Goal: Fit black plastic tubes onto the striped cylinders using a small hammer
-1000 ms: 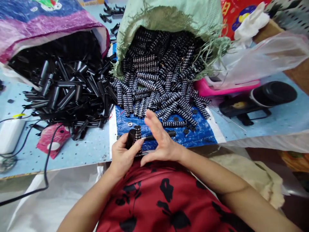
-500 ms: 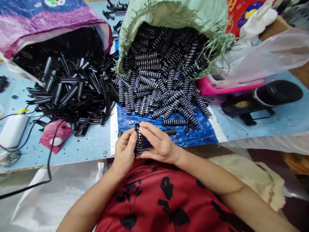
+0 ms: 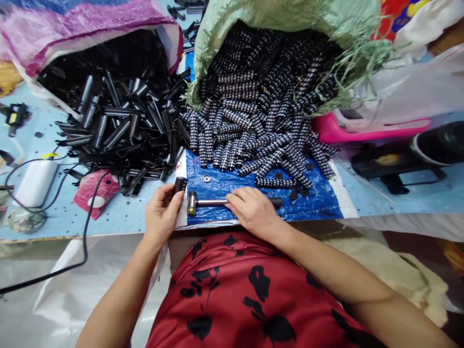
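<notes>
Light-blue worktable (image 3: 137, 217), speckled with dark bits; a blue sheet (image 3: 326, 198) with white edges lies along its near side. At the back, a purple-edged bag (image 3: 108, 26) spills plain black tubes (image 3: 118, 135); beside it a pale green woven sack (image 3: 300, 14) spills black rods with pale checks (image 3: 261, 137). Pink tray (image 3: 373, 133) and dark bottle (image 3: 380, 162) to the right; pink pouch (image 3: 96, 195) and cable to the left. White sheeting (image 3: 105, 285) below the table's edge.

Left hand (image 3: 159, 210) pinches a short dark piece (image 3: 179, 187), pale marks down one side, near the sheet's left edge. Right hand (image 3: 253, 210) lies over a hammer (image 3: 212, 203) on the blue sheet, fingers bent down; cannot tell whether they close round it.

Half a second earlier both hands meet at the piece. Now they are apart, the piece carried left by the left hand, and the hammer's head and shaft show.
</notes>
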Available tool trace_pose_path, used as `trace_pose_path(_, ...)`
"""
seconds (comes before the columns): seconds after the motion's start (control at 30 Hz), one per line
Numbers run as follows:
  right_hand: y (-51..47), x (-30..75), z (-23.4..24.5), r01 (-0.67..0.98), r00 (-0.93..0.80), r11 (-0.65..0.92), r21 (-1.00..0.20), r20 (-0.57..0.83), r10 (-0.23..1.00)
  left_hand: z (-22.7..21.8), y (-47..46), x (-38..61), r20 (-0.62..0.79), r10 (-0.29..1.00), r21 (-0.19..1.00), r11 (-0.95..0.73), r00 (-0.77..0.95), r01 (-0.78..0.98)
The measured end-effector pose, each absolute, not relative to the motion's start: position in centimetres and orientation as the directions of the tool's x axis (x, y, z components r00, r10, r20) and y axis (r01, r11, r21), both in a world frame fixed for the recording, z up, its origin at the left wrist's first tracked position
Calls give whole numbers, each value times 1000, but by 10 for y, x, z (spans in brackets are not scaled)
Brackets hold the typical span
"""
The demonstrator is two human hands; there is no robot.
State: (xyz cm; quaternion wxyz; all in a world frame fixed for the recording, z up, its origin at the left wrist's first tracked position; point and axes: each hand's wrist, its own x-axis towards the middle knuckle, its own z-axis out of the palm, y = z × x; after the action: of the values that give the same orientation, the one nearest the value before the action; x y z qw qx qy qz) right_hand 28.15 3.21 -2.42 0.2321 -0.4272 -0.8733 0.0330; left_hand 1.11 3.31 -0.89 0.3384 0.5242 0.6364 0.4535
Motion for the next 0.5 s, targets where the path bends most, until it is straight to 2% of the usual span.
trace_pose_path(0.1,30,286,-18,734,-455,594,-328,412,789,-13,43,-9,25,997,758,25,-68,651)
trace_pose_path(0.17,31,286,-14,675,-390,600,-429,483,784,-14,48,-13,-71,997,706,32,26,707)
trace_pose_path(0.23,35,283,-12,618,-338,621,-482,551,764,-14,52,-11,-194,979,731,104,59,674)
trace_pose_path(0.3,38,278,-11,638,-365,637,-433,559,745,-13,54,-7,-301,951,765,197,69,614)
trace_pose_path(0.4,41,271,-8,731,-489,622,-281,420,764,-12,58,-5,-334,939,780,228,80,582)
trace_pose_path(0.43,41,270,-7,738,-507,623,-261,395,766,-11,60,-6,-334,939,777,221,88,589)
trace_pose_path(0.5,38,268,-3,686,-505,665,-295,465,727,-10,65,-9,-345,931,767,205,121,609)
